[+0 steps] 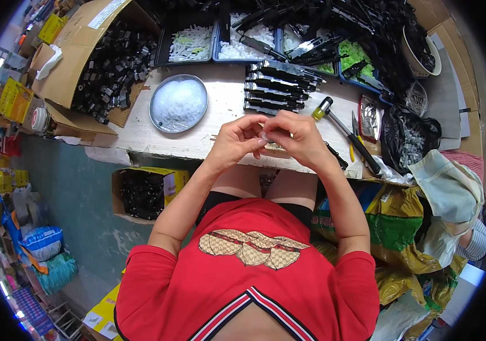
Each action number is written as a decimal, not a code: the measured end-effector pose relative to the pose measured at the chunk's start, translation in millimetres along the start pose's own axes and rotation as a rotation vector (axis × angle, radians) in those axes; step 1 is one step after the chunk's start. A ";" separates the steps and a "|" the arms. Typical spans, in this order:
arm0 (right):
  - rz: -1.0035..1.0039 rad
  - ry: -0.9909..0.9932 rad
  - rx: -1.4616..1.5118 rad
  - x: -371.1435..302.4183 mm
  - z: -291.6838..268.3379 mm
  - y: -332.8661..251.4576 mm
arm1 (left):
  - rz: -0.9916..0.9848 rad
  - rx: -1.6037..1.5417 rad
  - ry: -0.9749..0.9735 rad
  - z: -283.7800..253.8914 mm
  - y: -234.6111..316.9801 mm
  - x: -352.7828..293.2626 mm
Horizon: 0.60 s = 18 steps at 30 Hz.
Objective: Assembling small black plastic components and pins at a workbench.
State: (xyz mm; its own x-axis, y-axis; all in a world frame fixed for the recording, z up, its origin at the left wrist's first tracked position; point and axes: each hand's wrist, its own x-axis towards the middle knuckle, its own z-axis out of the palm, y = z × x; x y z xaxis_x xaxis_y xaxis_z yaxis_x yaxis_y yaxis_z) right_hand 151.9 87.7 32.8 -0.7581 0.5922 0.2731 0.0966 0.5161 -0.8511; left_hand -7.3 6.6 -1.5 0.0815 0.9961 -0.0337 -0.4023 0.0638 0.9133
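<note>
Close together at the table's front edge, my left hand (pixel 236 140) and my right hand (pixel 296 137) pinch a small pale piece (pixel 266 137) between their fingertips. It is too small and covered for me to tell its kind. Just beyond my hands lies a stack of long black plastic parts (pixel 277 88), side by side. A round dish (pixel 153 111) heaped with small translucent white bits stands to the left of them. To the right of my right hand lies a hammer (pixel 345 132) with a black grip and a yellowish face. Another black part (pixel 337 156) lies partly behind my right wrist.
Bins of white pieces (pixel 190 46) and green pieces (pixel 356 55) line the back, with black parts heaped over them. A cardboard box (pixel 61 74) of black parts stands left. Yellow-handled pliers (pixel 359 139) and a black bag (pixel 405 136) lie right. A yellow box (pixel 176 184) sits below the table.
</note>
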 end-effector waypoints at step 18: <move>-0.065 0.183 -0.238 -9.6 22.0 16.4 | 0.161 0.299 0.290 -4.8 -4.3 -6.7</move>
State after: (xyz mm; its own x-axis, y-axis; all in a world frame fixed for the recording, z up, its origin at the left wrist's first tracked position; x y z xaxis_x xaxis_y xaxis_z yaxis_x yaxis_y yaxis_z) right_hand 146.6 76.8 6.3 -0.6413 0.6434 0.4180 0.2165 0.6744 -0.7059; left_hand -10.4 0.0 -7.1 -0.2367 0.9705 0.0449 -0.1044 -0.0713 0.9920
